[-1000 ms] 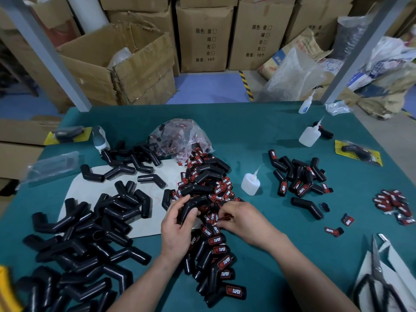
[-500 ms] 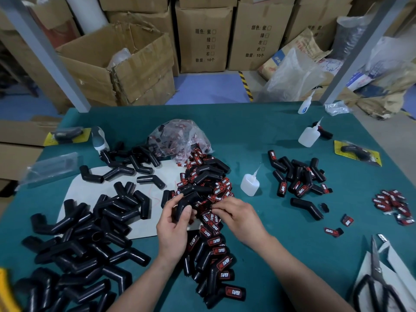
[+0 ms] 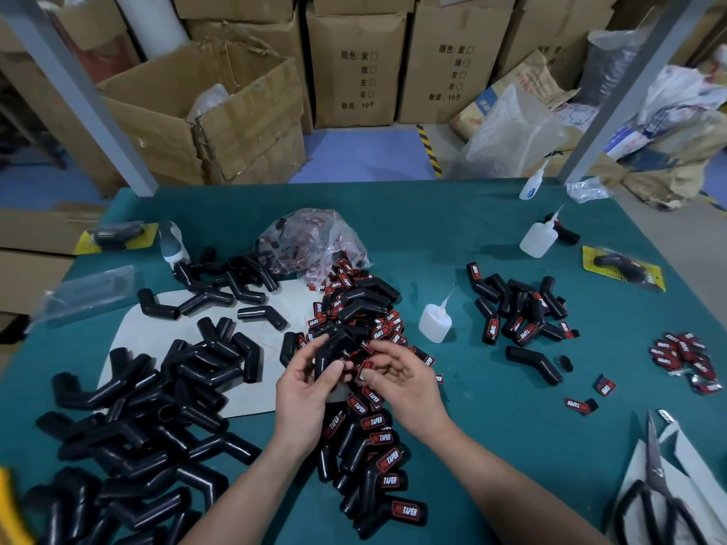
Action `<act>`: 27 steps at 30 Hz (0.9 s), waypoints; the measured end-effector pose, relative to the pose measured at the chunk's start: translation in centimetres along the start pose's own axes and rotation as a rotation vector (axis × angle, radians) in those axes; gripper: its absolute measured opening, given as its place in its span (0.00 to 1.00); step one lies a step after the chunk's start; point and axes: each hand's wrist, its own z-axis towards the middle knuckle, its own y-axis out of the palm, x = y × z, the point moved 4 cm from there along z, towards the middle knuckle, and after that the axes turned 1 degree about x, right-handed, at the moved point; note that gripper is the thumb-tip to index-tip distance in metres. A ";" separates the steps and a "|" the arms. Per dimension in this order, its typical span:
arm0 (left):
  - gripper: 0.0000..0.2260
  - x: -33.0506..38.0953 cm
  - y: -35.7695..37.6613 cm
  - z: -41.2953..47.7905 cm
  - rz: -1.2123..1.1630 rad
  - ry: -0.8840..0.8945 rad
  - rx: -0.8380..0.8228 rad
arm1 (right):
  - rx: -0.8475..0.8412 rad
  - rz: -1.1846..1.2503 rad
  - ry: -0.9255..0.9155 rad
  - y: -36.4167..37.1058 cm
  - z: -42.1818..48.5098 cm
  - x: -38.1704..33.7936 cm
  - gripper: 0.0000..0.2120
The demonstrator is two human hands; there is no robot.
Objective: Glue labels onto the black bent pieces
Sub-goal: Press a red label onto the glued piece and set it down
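My left hand grips a black bent piece above the middle of the green table. My right hand pinches a small red and black label right beside that piece. Under my hands lies a pile of loose labels and labelled pieces marked TAPER. A heap of unlabelled black bent pieces covers the left of the table. A small glue bottle stands just right of the label pile.
A plastic bag of labels sits behind the pile. More labelled pieces lie to the right, with loose labels near the right edge. Scissors lie at the front right. Two more glue bottles stand at the back right. Cardboard boxes stand beyond the table.
Both hands have risen from the label pile. My left hand has lifted the bent piece, and my right hand has come up with a label pinched in its fingers.
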 end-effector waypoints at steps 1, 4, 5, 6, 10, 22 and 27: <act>0.20 -0.1 0.0 0.0 -0.013 -0.010 -0.003 | 0.007 0.062 0.061 0.1 0.0 0.2 0.19; 0.20 -0.4 0.1 0.0 -0.028 -0.001 -0.001 | 0.007 0.006 0.042 0.2 0.0 0.2 0.15; 0.19 -0.3 0.1 0.0 -0.028 0.014 0.003 | 0.001 -0.013 0.017 0.2 0.0 0.0 0.14; 0.18 -0.3 0.0 0.1 -0.022 0.025 0.012 | 0.003 -0.019 0.002 0.1 0.2 -0.1 0.14; 0.17 -0.6 -0.6 -0.1 0.058 0.044 0.061 | 0.057 0.041 0.061 -0.4 0.7 0.6 0.12; 0.13 1.2 0.0 -2.0 0.500 0.703 -0.078 | 0.127 0.035 -0.091 -1.4 1.0 0.5 0.18; 0.13 1.3 -0.2 -2.3 0.533 0.796 -0.062 | 0.118 0.016 -0.127 -1.2 0.7 0.6 0.16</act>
